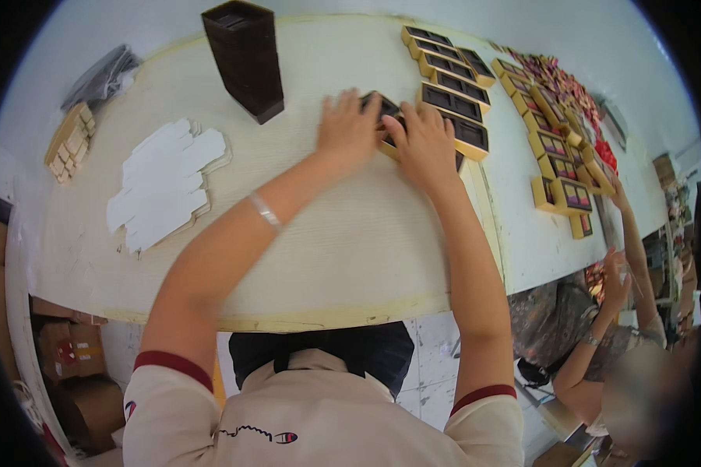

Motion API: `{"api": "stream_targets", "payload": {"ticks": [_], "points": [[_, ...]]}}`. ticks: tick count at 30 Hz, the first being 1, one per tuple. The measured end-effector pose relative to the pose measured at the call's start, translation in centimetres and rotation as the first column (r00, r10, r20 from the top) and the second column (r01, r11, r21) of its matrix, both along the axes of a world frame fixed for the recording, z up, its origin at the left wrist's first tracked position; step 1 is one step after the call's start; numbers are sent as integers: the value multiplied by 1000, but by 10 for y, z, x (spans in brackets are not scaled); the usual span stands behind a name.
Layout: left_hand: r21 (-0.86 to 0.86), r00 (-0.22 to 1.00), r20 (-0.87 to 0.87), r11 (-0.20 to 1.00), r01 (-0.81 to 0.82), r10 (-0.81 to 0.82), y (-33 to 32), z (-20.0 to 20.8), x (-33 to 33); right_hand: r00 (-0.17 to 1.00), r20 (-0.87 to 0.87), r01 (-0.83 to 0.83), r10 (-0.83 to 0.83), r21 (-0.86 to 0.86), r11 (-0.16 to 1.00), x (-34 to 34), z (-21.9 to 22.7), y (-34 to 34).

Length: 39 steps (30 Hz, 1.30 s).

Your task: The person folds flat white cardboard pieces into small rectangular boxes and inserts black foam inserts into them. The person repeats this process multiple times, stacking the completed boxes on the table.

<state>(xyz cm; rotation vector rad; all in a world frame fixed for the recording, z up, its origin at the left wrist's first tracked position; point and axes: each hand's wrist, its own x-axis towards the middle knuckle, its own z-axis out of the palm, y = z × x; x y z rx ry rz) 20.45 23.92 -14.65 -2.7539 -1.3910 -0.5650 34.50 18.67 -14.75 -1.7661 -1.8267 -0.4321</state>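
Note:
A small yellow box with a black tray (382,107) in it lies on the table between my two hands, partly covered by them. At its left end, my left hand (346,131) grips it, the fingers slightly blurred. My right hand (424,146) holds its right side, thumb on the near edge, and lies close against the front boxes of a row. That row is made of yellow boxes with black trays (453,101), with no contents showing in them. A tall stack of dark trays (245,61) stands upright beyond my left hand.
White flat card blanks (167,183) lie in a pile at the left, near a bundle of cream card pieces (72,144) and grey plastic (105,76). Filled yellow boxes (557,167) and small colourful packets (553,74) cover the right side, where a co-worker's arm (635,233) reaches in.

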Motion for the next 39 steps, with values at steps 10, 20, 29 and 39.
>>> {"api": "stream_targets", "payload": {"ticks": [10,20,29,39], "points": [[50,654,532,791,609,-538,-60,66,-43,995,11,-99,100,272,957,12,26,-7],[-409,945,-163,852,-326,284,-109,79,-301,939,-184,-267,290,140,954,-32,25,-13],[-34,953,-95,956,-290,286,-110,80,-298,894,-309,-310,325,97,946,-28,23,-16],[-103,899,28,893,438,-438,-163,21,-159,739,-403,-354,539,448,821,-36,66,-47]]}}
